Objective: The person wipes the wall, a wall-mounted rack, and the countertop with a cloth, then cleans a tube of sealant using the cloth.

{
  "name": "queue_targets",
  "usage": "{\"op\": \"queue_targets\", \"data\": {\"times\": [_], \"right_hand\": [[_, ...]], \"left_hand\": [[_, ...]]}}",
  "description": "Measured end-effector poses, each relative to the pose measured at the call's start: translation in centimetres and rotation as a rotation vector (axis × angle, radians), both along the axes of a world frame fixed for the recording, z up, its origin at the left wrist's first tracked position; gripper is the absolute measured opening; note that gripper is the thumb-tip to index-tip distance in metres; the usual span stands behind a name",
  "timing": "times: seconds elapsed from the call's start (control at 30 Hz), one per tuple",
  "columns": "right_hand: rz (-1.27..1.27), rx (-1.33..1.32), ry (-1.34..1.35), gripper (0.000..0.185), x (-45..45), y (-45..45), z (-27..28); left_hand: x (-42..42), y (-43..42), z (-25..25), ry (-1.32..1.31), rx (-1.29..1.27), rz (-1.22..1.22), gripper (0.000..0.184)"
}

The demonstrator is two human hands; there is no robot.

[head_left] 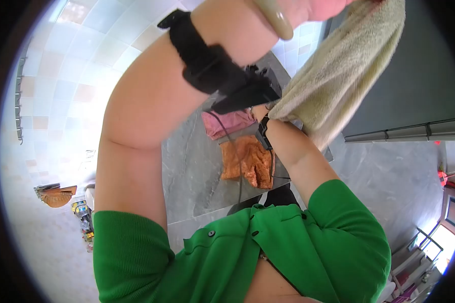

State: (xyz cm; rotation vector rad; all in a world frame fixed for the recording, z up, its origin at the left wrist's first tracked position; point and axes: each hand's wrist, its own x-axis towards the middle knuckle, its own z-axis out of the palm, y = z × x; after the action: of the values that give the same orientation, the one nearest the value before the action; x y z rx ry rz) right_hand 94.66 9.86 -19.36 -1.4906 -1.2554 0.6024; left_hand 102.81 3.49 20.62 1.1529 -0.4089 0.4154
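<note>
L hand (326, 9) is touching raised beige towel (351, 65) at frame top, R hand (258, 112) is mostly hiding behind black wrist unit (250, 96), grips unverifiable, snag risk poss. arising w/ towel hanging nr. unit.

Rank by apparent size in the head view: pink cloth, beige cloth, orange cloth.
1. Beige cloth, clearly largest, though it looks nearer the camera, so true size is unsure.
2. Orange cloth.
3. Pink cloth, as far as it shows.
</note>
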Motion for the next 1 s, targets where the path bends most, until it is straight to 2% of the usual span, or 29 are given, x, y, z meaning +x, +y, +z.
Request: {"op": "queue_targets", "data": {"times": [0.07,0.13,0.2,0.3,0.33,0.37,0.4,0.47,0.5,0.57,0.63,0.7,0.77,0.8,0.9,0.93,0.97,1.0], "right_hand": [[0.034,-0.013,-0.010,0.042,0.1,-0.2,1.1],[0.068,-0.076,-0.006,0.047,0.4,-0.4,1.9],[-0.138,0.123,-0.153,0.052,-0.3,-0.8,1.2],[-0.316,0.190,-0.025,0.057,-0.9,-2.0,1.2],[-0.294,0.074,0.202,0.054,-1.1,-4.2,1.4],[-0.272,-0.045,0.432,0.051,-1.5,-6.9,2.6],[-0.046,-0.013,0.719,0.046,-1.3,-9.6,3.4],[0.221,-0.076,1.054,0.038,0.1,-17.1,8.0],[0.248,-0.181,1.112,0.035,1.0,-21.4,12.0],[0.224,0.008,1.110,0.038,4.3,-28.2,14.4],[-0.023,0.210,1.213,0.046,7.3,-32.9,17.0],[-0.152,0.332,1.121,0.038,8.8,-36.7,19.1],[-0.502,0.199,0.358,0.035,8.6,-38.4,19.9],[-0.650,0.119,-0.034,0.033,8.4,-39.3,20.5],[-0.755,0.167,-0.180,0.023,7.1,-43.8,20.4],[-0.686,0.239,-0.119,0.018,7.9,-45.4,17.9],[-0.592,0.268,0.074,0.017,7.4,-46.8,17.2],[-0.601,0.037,0.092,0.015,8.1,-49.2,16.5]], "left_hand": [[-0.9,-0.8,0.4,0.012,-0.011,-0.028,0.031],[-2.0,-1.7,0.6,0.006,-0.038,-0.070,0.034],[-3.1,-2.8,0.8,0.000,-0.049,-0.110,0.034],[-4.4,-3.9,1.2,0.075,-0.065,-0.168,0.032],[-4.9,-4.1,1.4,0.136,-0.098,-0.205,0.031],[-5.0,-5.0,1.2,0.174,-0.060,-0.139,0.030],[-5.1,-5.9,0.9,0.216,-0.022,-0.074,0.029],[-5.1,-7.6,0.6,0.302,0.056,0.026,0.027],[-5.4,-8.2,0.7,0.345,0.095,0.063,0.027],[-5.8,-9.9,0.8,0.377,0.145,0.068,0.022],[-5.9,-12.0,0.6,0.402,0.169,0.051,0.020],[-5.9,-14.2,-0.6,0.336,0.085,-0.092,0.020],[-5.9,-16.8,-1.8,0.254,-0.056,-0.194,0.023],[-7.0,-18.9,-1.2,0.215,-0.091,-0.133,0.014],[-9.7,-22.6,-2.0,0.080,-0.134,-0.279,0.021],[-10.3,-23.6,-3.3,0.071,-0.204,-0.311,0.022],[-10.1,-24.1,-5.6,0.048,-0.277,-0.276,0.019],[-9.8,-24.0,-8.7,0.107,-0.369,-0.257,0.018]]}}
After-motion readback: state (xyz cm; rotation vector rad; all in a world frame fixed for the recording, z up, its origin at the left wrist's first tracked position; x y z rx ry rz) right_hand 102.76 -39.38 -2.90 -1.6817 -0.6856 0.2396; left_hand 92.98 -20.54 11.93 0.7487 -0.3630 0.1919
